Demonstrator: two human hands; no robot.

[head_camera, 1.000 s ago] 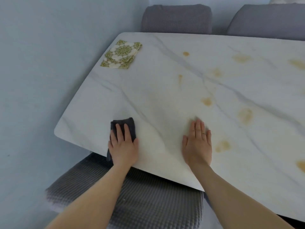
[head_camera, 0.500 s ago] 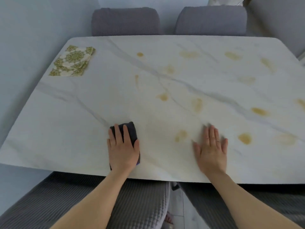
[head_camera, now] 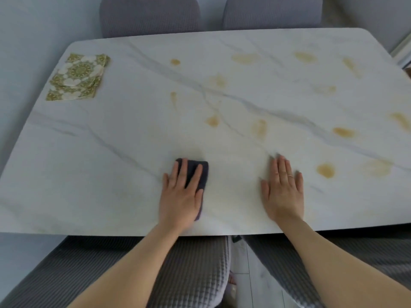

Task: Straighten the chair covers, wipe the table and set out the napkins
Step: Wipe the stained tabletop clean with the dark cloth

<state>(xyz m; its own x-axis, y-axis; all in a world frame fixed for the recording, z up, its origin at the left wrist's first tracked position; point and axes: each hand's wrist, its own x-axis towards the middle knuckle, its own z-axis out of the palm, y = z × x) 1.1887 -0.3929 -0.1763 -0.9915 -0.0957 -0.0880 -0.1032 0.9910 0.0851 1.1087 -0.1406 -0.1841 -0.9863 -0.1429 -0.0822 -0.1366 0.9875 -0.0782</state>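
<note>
Head view: the left hand (head_camera: 181, 196) lies flat, fingers spread, pressing a dark cloth (head_camera: 199, 174) onto the tabletop (head_camera: 111, 152) near its front edge. The cloth sticks out past the fingertips and along the thumb side. The right hand (head_camera: 283, 192) also lies flat and open, holding nothing, palm down just to the right of the cloth with bare marble between them.

The brownish stains (head_camera: 325, 170) lie mostly to the right of and beyond the cloth. The nearest one sits just past the right hand; others are scattered toward the far edge and the far right corner. So the wiping, by my judgement, has to travel rightward and away from the body, and the cloth hand is the farther of the two from most stains.

The napkins (head_camera: 77, 76) sit stacked at the far left corner, well apart from both hands, not yet set out.
</note>
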